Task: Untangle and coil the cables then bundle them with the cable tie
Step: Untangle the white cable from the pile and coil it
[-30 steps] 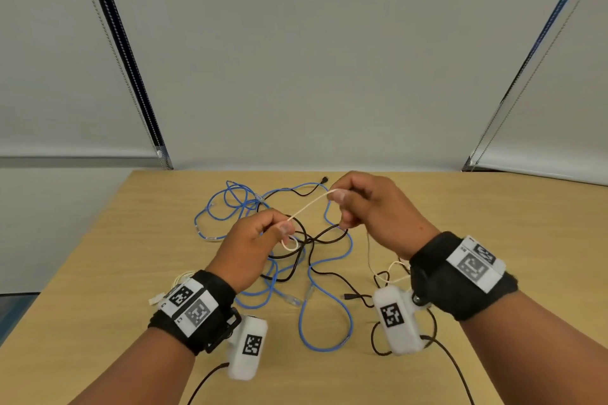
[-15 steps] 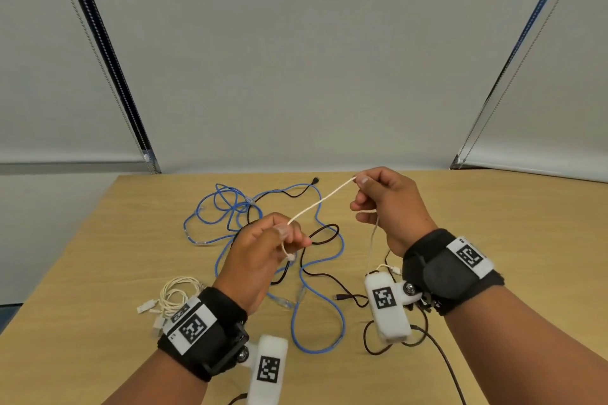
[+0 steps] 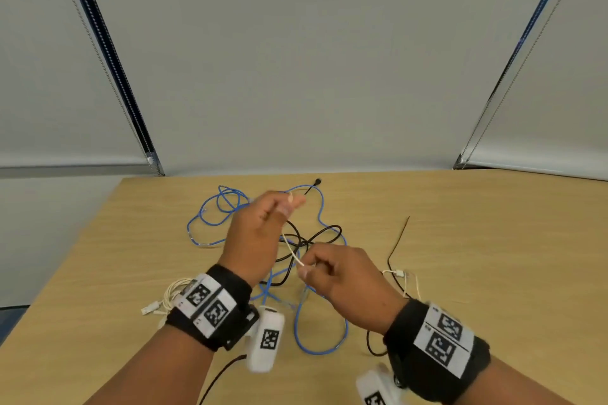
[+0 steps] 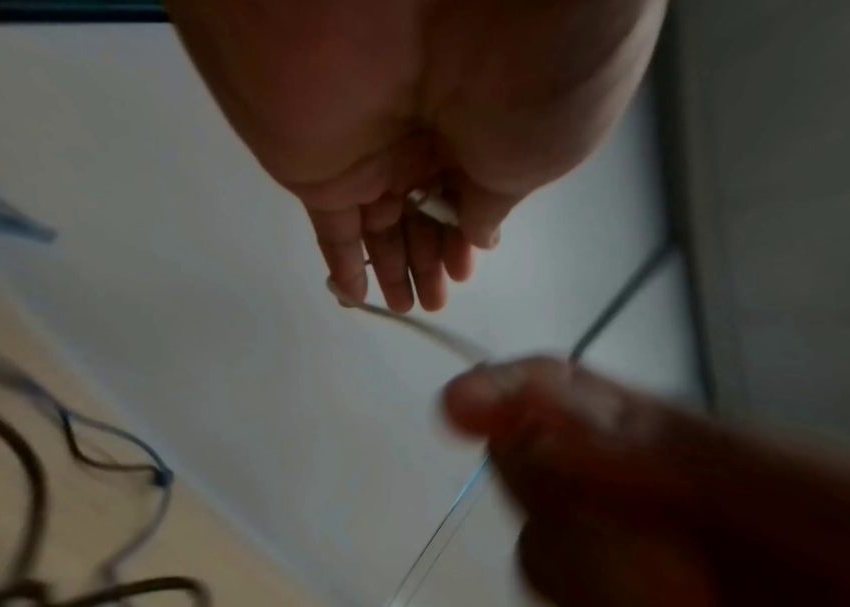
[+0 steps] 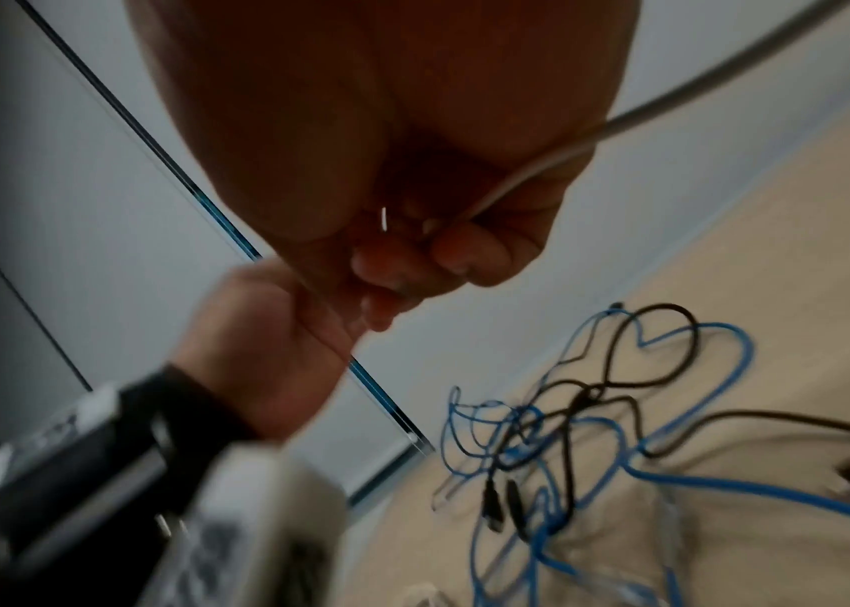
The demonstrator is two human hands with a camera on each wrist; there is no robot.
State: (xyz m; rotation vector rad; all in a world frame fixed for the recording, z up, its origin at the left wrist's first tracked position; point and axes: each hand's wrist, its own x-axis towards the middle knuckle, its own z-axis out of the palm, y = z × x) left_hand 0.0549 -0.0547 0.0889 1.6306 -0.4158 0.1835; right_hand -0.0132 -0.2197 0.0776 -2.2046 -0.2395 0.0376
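A thin white cable [image 3: 291,248] is stretched in the air between my hands, above the tangle. My left hand [image 3: 294,202] is raised at the far side and pinches the cable's plug end between thumb and fingers; in the left wrist view the white cable [image 4: 428,332] curves from its fingers [image 4: 402,283] to the other hand. My right hand [image 3: 304,270] is nearer and lower, fingers curled round the white cable [image 5: 672,90]. Beneath them a blue cable [image 3: 322,353] and a black cable [image 3: 332,227] lie tangled on the wooden table [image 3: 493,256].
A coiled white cable [image 3: 174,291] with its plugs lies at the front left, beside my left wrist. A thin dark strip [image 3: 399,237] lies right of the tangle. The white cable's other plug [image 3: 398,272] rests by my right wrist. Window blinds stand behind the table.
My left hand has risen and moved away from me with the cable end. The right hand has come down and nearer, sliding along the white cable.
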